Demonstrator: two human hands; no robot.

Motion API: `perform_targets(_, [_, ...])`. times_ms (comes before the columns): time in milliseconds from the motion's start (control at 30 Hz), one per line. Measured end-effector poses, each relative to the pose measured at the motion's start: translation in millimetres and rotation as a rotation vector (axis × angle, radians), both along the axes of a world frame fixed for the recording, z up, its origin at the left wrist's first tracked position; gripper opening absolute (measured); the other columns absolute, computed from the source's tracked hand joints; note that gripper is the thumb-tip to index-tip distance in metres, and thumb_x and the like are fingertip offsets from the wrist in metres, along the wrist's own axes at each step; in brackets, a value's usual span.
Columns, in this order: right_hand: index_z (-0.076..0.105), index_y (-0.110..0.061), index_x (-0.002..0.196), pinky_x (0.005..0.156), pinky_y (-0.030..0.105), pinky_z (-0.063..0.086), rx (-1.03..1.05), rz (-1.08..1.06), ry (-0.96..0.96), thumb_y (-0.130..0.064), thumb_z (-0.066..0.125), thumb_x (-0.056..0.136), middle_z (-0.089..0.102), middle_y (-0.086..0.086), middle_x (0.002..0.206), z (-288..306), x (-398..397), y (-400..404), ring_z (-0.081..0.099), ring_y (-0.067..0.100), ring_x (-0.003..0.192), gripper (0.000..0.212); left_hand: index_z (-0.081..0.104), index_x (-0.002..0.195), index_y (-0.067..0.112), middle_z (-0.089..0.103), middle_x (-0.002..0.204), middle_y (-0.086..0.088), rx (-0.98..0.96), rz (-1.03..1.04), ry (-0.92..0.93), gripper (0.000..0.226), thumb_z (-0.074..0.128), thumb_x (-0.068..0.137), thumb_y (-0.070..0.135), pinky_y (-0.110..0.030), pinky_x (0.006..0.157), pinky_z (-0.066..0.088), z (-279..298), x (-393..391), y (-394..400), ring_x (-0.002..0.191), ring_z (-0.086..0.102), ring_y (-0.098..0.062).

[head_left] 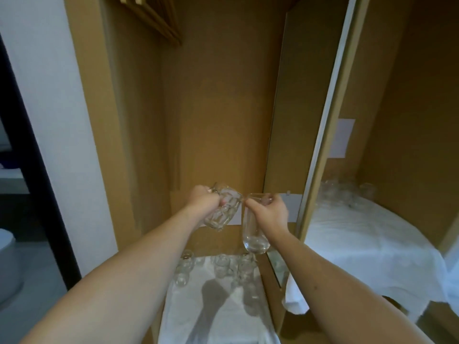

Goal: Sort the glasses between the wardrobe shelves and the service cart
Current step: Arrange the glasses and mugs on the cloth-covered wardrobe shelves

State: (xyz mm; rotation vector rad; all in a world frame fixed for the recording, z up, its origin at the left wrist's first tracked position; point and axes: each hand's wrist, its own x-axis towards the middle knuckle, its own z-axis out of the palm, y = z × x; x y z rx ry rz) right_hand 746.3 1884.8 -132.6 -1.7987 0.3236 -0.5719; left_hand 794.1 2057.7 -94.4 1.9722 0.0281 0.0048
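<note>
My left hand point(203, 201) grips a faceted glass mug point(223, 209), tilted in the air inside the wardrobe. My right hand point(270, 211) pinches the rim of a tall smooth glass point(253, 237), which hangs upright beside the mug. Both are held above a white-clothed surface point(216, 309) that carries several clear glasses point(223, 266) along its far end. More glasses point(345, 192) stand at the back of a second white-clothed surface point(367, 242) to the right.
Wooden hangers point(154, 16) hang at the wardrobe's top left. A sliding door edge point(323, 150) divides the two compartments. A white wall point(49, 120) and a dark doorway point(15, 194) lie to the left.
</note>
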Motion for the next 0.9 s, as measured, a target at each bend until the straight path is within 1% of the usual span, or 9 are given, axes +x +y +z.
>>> perform_targets(67, [0.056,-0.023,0.095,0.063,0.029,0.047,0.011,-0.006,0.009,-0.052,0.083,0.063,0.067,0.0,0.093,3.1,-26.8,-18.8,0.064,0.014,0.082,0.051,0.073,0.097,0.013,0.074,0.094,-0.002,-0.046,0.015,0.004,0.023,0.085,0.078,0.016,-0.023,0.06,0.047,0.1,-23.2,-17.4,0.083,0.068,-0.014])
perform_targets(133, [0.056,-0.022,0.097,0.061,0.028,0.047,-0.009,-0.016,0.036,-0.049,0.084,0.065,0.067,0.0,0.091,3.1,-53.7,-41.2,0.064,0.012,0.081,0.051,0.07,0.107,0.01,0.074,0.104,-0.005,-0.087,0.034,0.032,0.035,0.086,0.077,0.019,-0.032,0.081,0.057,-1.7,-45.4,-37.0,0.093,0.07,-0.02])
perform_targets(200, [0.055,-0.02,0.103,0.069,0.034,0.052,-0.018,-0.029,0.047,-0.048,0.085,0.067,0.066,0.001,0.093,3.3,-78.5,-65.9,0.064,0.015,0.084,0.055,0.069,0.112,0.01,0.073,0.108,-0.006,-0.115,0.023,0.056,0.04,0.086,0.077,0.02,-0.044,0.095,0.055,-1.9,-68.3,-58.6,0.099,0.07,-0.026])
perform_targets(267, [0.055,-0.017,0.106,0.08,0.041,0.055,-0.018,-0.042,0.055,-0.047,0.086,0.066,0.066,0.002,0.094,3.8,-100.5,-90.3,0.064,0.019,0.088,0.059,0.069,0.114,0.013,0.072,0.116,-0.005,-0.137,0.016,0.055,0.041,0.086,0.077,0.021,-0.045,0.095,0.055,-4.2,-88.3,-82.4,0.1,0.07,-0.026])
perform_targets(333, [0.054,-0.016,0.107,0.082,0.042,0.055,-0.015,-0.049,0.083,-0.046,0.086,0.067,0.066,0.002,0.095,1.4,-121.7,-111.7,0.064,0.019,0.089,0.06,0.07,0.113,0.013,0.07,0.119,0.0,-0.15,0.029,0.042,0.039,0.085,0.078,0.023,-0.039,0.088,0.056,-7.6,-107.4,-106.0,0.098,0.069,-0.023])
perform_targets(400, [0.054,-0.019,0.105,0.077,0.039,0.054,0.004,-0.063,0.099,-0.046,0.086,0.067,0.066,-0.001,0.092,-3.2,-139.7,-131.9,0.063,0.016,0.086,0.057,0.068,0.09,0.015,0.071,0.093,0.004,-0.135,0.052,0.022,0.023,0.085,0.078,0.027,-0.027,0.064,0.048,-11.6,-123.8,-127.5,0.078,0.065,-0.013])
perform_targets(467, [0.053,-0.023,0.099,0.07,0.033,0.051,0.015,-0.082,0.104,-0.045,0.085,0.066,0.065,-0.003,0.088,-5.1,-152.9,-150.3,0.062,0.013,0.084,0.052,0.066,0.077,0.016,0.069,0.078,0.004,-0.123,0.065,0.018,0.023,0.085,0.078,0.028,-0.024,0.054,0.038,-13.9,-137.2,-147.0,0.068,0.06,-0.009])
perform_targets(667, [0.053,-0.024,0.098,0.057,0.027,0.041,0.068,-0.145,0.101,-0.049,0.084,0.062,0.063,-0.005,0.082,-8.4,-171.5,-196.0,0.06,0.01,0.075,0.053,0.059,0.068,0.016,0.064,0.068,0.002,-0.058,-0.002,0.028,0.03,0.084,0.077,0.027,-0.027,0.056,0.041,-18.5,-151.5,-195.2,0.064,0.06,-0.016])
perform_targets(900, [0.054,-0.023,0.102,0.064,0.031,0.044,0.084,-0.218,0.121,-0.054,0.084,0.06,0.063,-0.003,0.092,-15.0,-157.9,-241.6,0.061,0.013,0.084,0.06,0.05,0.058,0.02,0.058,0.061,0.005,0.008,-0.106,0.045,0.04,0.085,0.076,0.025,-0.024,0.051,0.034,-22.0,-127.6,-245.6,0.059,0.055,-0.014])
